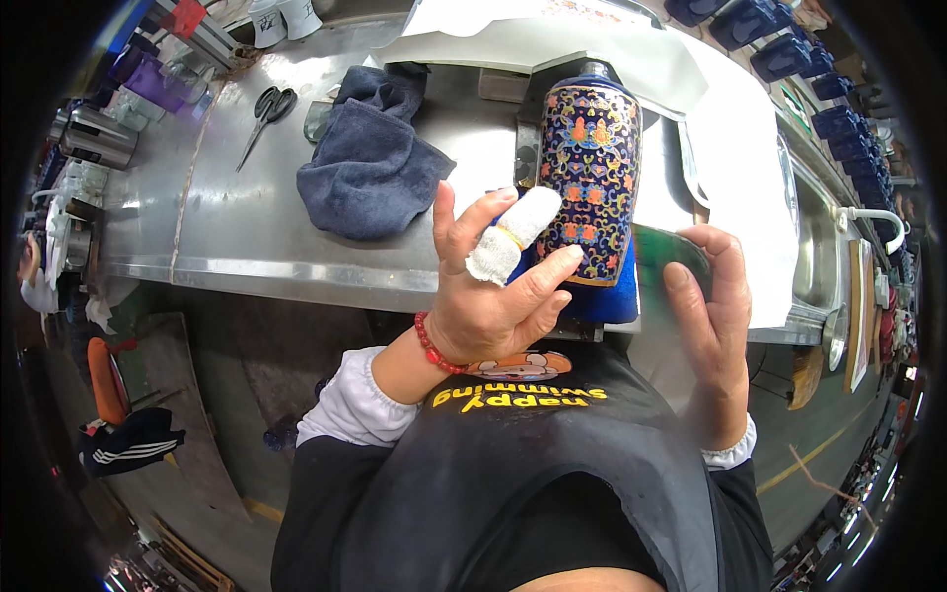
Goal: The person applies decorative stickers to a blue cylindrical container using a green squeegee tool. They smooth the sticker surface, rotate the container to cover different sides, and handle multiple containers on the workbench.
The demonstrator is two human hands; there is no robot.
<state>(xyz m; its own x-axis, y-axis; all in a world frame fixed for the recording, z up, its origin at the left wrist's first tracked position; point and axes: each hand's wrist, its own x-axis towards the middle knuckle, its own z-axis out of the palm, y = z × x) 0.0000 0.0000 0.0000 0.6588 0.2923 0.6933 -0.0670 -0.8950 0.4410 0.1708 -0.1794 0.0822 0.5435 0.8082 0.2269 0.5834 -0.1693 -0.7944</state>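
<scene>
A tall dark blue vase (589, 178) with a dense coloured floral pattern lies on its side on a blue pad (621, 296), its neck pointing away from me. My left hand (503, 281) is over the vase's near left side, fingers apart. One of its fingers wears a white cloth sleeve (513, 235) with a yellow band, and a fingertip is at the vase's lower edge. Pinched between thumb and fingers of my right hand (718, 306) is a thin dark green sheet (671, 259), close to the vase's right side. The sheet is partly blurred.
A crumpled dark blue towel (375, 163) and black scissors (264, 123) lie left on the metal bench (237, 212). White paper (735, 168) spreads behind and right of the vase. Farther right are a metal sink (817, 257) with a white tap (878, 217) and several blue cups (838, 128).
</scene>
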